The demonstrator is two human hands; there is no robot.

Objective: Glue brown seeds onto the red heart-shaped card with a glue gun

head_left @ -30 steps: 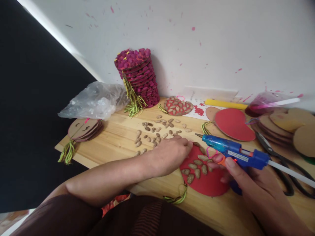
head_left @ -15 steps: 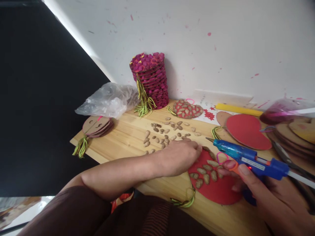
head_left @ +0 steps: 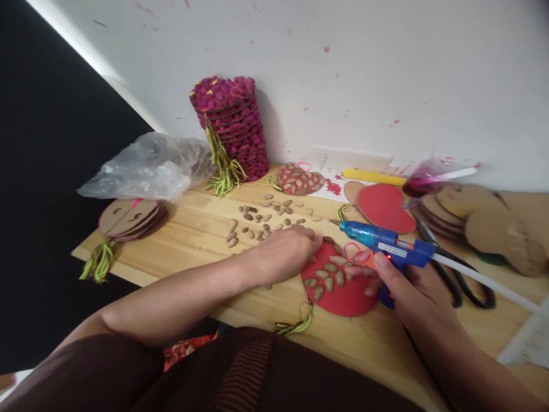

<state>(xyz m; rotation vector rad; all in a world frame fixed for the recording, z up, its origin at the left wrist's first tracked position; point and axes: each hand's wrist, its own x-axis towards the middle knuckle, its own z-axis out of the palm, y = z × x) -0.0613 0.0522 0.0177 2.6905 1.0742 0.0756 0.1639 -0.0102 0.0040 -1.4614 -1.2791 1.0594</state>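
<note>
My right hand (head_left: 414, 286) grips a blue hot glue gun (head_left: 364, 233); its metal tip points left and a white glue stick (head_left: 484, 278) runs out of its back. Under it lies a red heart-shaped piece (head_left: 343, 302) with several peanuts (head_left: 329, 284) on its face, a pink loop at the top and a green-yellow tassel (head_left: 300, 326) below. At the heart's upper left edge rests my left hand (head_left: 285, 254), fingers curled together and pointing down; whatever they hold is hidden. Loose peanuts (head_left: 259, 234) are scattered just beyond that hand.
Behind stand a purple textured cylinder (head_left: 240, 129), a plastic bag (head_left: 141, 169) and a peanut-covered heart (head_left: 300, 180). Cardboard faces (head_left: 124, 220) lie at left. At right are a plain red heart (head_left: 386, 209), scissors (head_left: 463, 286), cardboard pieces (head_left: 493, 229) and a yellow stick (head_left: 373, 176).
The camera view has turned, so everything sits further left and slightly higher. My left hand stays at the heart's edge, and my right hand still holds the glue gun above it.
</note>
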